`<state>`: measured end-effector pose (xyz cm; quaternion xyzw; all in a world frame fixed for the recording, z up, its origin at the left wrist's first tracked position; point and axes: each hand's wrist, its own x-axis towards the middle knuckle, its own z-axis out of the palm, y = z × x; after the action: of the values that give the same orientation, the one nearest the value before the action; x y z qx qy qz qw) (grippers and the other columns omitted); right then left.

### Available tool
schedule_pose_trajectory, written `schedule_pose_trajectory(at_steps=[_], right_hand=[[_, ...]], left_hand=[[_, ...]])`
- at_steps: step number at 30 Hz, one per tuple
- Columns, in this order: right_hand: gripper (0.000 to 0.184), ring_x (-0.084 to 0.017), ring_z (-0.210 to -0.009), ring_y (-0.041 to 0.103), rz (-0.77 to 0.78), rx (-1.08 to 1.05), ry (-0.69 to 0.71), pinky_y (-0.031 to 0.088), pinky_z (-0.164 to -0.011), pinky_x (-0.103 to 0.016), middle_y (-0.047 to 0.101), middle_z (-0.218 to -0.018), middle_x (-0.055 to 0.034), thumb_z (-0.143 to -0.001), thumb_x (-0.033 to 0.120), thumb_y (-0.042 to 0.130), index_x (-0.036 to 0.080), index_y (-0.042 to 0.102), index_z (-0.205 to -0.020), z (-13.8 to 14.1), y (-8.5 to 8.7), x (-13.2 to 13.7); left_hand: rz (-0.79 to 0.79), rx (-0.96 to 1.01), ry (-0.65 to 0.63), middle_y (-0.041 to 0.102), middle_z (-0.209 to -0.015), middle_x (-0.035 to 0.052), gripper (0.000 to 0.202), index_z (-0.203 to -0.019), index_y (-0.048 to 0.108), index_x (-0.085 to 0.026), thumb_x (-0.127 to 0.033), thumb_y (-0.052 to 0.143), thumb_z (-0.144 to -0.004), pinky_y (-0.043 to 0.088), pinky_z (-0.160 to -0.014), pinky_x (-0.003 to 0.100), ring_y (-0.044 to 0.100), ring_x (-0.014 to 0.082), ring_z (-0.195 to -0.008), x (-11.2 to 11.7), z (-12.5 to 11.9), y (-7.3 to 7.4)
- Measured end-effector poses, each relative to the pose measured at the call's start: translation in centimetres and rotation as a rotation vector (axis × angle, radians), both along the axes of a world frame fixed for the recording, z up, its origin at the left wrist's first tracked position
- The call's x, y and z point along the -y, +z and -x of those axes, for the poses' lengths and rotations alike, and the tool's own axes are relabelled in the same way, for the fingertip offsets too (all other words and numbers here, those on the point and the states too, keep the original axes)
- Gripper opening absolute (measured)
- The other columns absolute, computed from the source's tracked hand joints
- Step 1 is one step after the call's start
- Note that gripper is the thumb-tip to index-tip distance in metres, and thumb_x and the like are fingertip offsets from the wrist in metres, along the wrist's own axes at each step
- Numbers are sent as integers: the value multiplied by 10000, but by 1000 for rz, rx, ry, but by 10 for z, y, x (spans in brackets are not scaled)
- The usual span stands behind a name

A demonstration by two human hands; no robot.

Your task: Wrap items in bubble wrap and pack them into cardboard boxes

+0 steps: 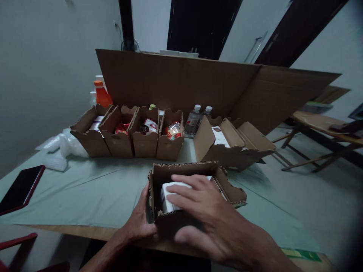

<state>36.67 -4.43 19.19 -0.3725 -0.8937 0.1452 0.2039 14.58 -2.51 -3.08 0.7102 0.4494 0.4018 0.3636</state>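
Observation:
A small open cardboard box (185, 169) sits at the near edge of the table with a white carton (170, 196) inside it. My left hand (139, 219) grips the box's left wall, thumb up against the side. My right hand (210, 215) reaches over the box with fingers stretched out, pressing flat on top of the white carton.
A row of several open cardboard boxes (127, 132) holding red packets stands further back. A wider open box (232, 143) lies to the right, two water bottles (195, 119) behind it. A tall cardboard sheet (184, 83) stands at the back. A dark phone (21, 187) lies at left, plastic bags (61, 147) beyond it.

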Motion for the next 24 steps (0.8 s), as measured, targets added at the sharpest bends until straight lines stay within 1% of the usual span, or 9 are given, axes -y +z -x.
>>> schedule_pose_trajectory(at_steps=[3,5,8,12,15,17,19,21,24], right_hand=[[564,-296,-1272,547,149,219,115,336,-1111,-441,710,-1232,-112,-887,659,592,198,710,-1190,29,1,-23],[621,-311,-1199,582,175,295,70,374,-1055,-445,714,-1200,-146,-869,703,577,164,734,-1133,37,-3,-32],[653,-321,-1114,618,198,339,10,415,-987,-449,736,-1119,-159,-828,741,595,153,768,-1054,40,-5,-38],[611,-314,-1213,594,116,198,15,348,-1103,-487,722,-1222,-128,-839,689,634,189,738,-1174,23,-1,-27],[463,-299,-1294,550,-80,-145,-215,372,-1108,-504,677,-1320,-84,-920,583,586,268,697,-1240,-18,-10,-4],[320,-296,-1236,594,-281,-485,-571,434,-1051,-501,698,-1269,-77,-951,473,566,287,724,-1157,-54,-29,13],[283,-305,-1132,650,-436,-801,-943,469,-1003,-498,735,-1161,-95,-930,427,584,239,748,-1063,-85,-60,25],[376,-309,-1057,674,-304,-887,-1105,504,-941,-462,752,-1094,-110,-899,509,587,200,767,-1015,-103,-99,30],[515,-321,-1057,673,40,-939,-1054,508,-931,-426,763,-1088,-109,-852,615,603,178,771,-1066,-99,-157,27]], left_hand=[[-41,75,-104,361,-1563,190,990,-1558,219,-188,-483,734,-764,399,-1152,553,400,395,-1428,-5,-1,7],[-37,125,-136,314,-1588,189,1062,-1568,182,-195,-514,752,-730,416,-1139,548,387,406,-1433,-8,0,12],[-4,153,-149,370,-1551,189,1110,-1560,206,-200,-504,800,-673,437,-1112,563,421,414,-1404,-11,0,15],[-27,121,-144,366,-1555,194,1071,-1568,181,-207,-422,785,-711,420,-1124,575,404,415,-1418,-9,2,8],[-80,29,-106,294,-1613,175,988,-1586,166,-244,-321,729,-777,370,-1165,582,332,408,-1470,1,10,0],[-104,-27,-62,260,-1636,161,973,-1593,157,-266,-278,709,-792,353,-1172,603,294,414,-1489,10,18,-4],[-111,-65,-25,258,-1638,158,975,-1597,144,-279,-256,699,-795,370,-1158,615,296,418,-1488,20,24,-7],[-114,-86,-12,288,-1627,154,962,-1597,143,-289,-250,686,-804,392,-1146,610,327,411,-1476,27,25,-8],[-103,-73,-22,370,-1583,152,895,-1586,194,-279,-286,665,-825,416,-1137,586,386,396,-1446,28,16,-6]])
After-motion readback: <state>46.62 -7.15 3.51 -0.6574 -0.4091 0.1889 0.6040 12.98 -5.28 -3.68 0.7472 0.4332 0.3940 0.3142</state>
